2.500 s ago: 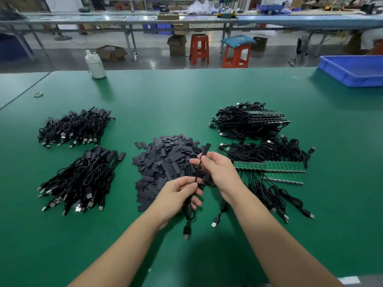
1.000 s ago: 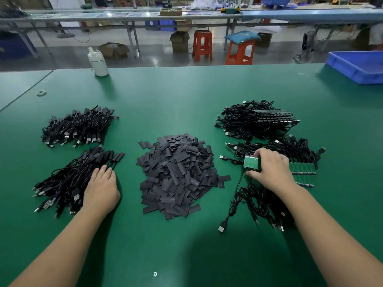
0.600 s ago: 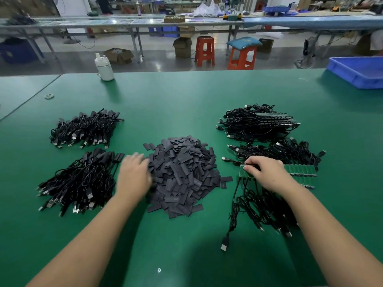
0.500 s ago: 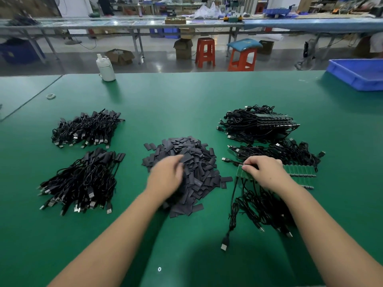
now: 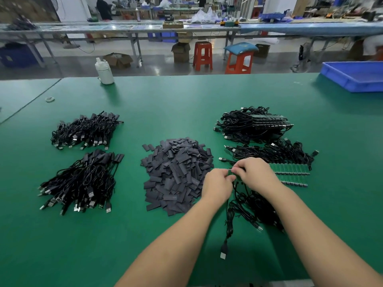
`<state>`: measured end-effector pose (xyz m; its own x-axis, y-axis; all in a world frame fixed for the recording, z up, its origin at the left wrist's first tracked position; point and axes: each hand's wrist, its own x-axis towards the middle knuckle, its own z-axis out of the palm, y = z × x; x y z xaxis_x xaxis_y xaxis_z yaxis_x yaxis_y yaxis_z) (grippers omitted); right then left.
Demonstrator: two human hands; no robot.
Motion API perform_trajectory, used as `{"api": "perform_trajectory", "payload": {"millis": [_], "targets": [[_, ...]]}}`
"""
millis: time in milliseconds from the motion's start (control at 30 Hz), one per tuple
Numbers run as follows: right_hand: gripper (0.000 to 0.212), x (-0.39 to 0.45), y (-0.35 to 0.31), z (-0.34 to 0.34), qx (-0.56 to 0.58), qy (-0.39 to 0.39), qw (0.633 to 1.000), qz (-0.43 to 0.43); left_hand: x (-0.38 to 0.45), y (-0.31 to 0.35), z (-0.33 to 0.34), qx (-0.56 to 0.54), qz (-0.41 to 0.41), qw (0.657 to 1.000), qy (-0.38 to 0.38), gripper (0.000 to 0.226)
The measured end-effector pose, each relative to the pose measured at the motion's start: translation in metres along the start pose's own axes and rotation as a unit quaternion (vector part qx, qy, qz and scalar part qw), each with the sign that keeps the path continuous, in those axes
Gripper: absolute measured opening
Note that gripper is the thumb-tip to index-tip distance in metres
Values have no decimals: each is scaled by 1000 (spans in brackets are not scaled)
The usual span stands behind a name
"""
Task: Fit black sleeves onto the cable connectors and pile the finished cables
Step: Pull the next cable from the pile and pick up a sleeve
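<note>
A heap of flat black sleeves [image 5: 177, 172] lies mid-table. Two piles of sleeved cables sit on the left, one far [image 5: 86, 131] and one near [image 5: 79, 182]. To the right are bundles of unsleeved cables [image 5: 252, 126], and a row of green connector boards [image 5: 290, 171] joined side by side. My right hand [image 5: 256, 172] and my left hand [image 5: 218, 184] meet at the left end of that row, both pinching the end green board [image 5: 233, 172]. Its black cable [image 5: 229, 220] trails toward me, ending in a USB plug [image 5: 223, 252].
A white bottle [image 5: 104, 72] stands at the table's far edge, a small ring [image 5: 49, 99] lies far left, and a blue tray [image 5: 354, 76] sits at the far right corner. Stools, boxes and other benches lie beyond the table.
My left hand left the near finished pile, swept right over the sleeve heap and joined my right hand on the end green board. The right hand stayed on the board row.
</note>
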<state>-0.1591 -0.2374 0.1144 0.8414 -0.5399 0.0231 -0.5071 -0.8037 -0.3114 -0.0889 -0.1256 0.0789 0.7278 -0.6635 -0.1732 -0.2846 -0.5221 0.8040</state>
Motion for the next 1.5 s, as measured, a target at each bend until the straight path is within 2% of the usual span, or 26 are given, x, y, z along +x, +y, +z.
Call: {"api": "perform_trajectory", "payload": {"millis": [200,267,400,500,567,633,700,733,767,833,900,933,1033,1133,1233,1367,1433,1500], "targets": [[22,2,-1,13,-44,57,997,-8,-1,3,11,20,-23,997,77,31],[23,2,1,18,-60,76,995,-16,-1,4,12,11,-24,997,71,34],[25,5,18,18,-129,88,987,-38,5,-8,-1,-66,-18,996,52,27],[25,12,42,10,-156,81,984,-13,7,-19,-23,-60,-4,997,56,27],[27,16,51,7,-160,100,982,5,7,-23,-36,-100,-5,995,26,24],[31,17,50,6,-102,147,984,10,6,-24,-49,-166,4,986,-14,25],[26,12,33,6,44,157,987,12,4,-25,-58,-223,13,974,-41,14],[25,8,21,7,143,110,983,21,2,-24,-62,-247,15,968,-49,7],[26,3,8,11,244,41,968,32,2,-24,-64,-258,14,965,-50,13],[28,-7,-17,25,408,-83,908,51,2,-26,-66,-261,8,964,-41,17],[29,-14,-32,42,501,-135,853,64,3,-30,-69,-222,20,975,-13,12],[29,-17,-36,51,514,-136,845,62,3,-34,-70,-192,28,981,3,10],[29,-16,-38,72,485,-97,867,68,7,-49,-77,-116,36,992,26,14],[35,-10,-33,83,484,-95,864,104,10,-65,-92,-40,35,997,50,13],[30,-11,-30,93,481,-121,859,123,16,-89,-117,122,51,988,79,12],[29,-13,-26,101,460,-139,870,105,17,-119,-138,274,48,960,20,26],[27,-14,-25,100,463,-149,869,95,18,-125,-137,293,49,955,-6,36],[29,-15,-25,99,431,-153,886,79,19,-129,-133,291,52,955,-5,41]]}}
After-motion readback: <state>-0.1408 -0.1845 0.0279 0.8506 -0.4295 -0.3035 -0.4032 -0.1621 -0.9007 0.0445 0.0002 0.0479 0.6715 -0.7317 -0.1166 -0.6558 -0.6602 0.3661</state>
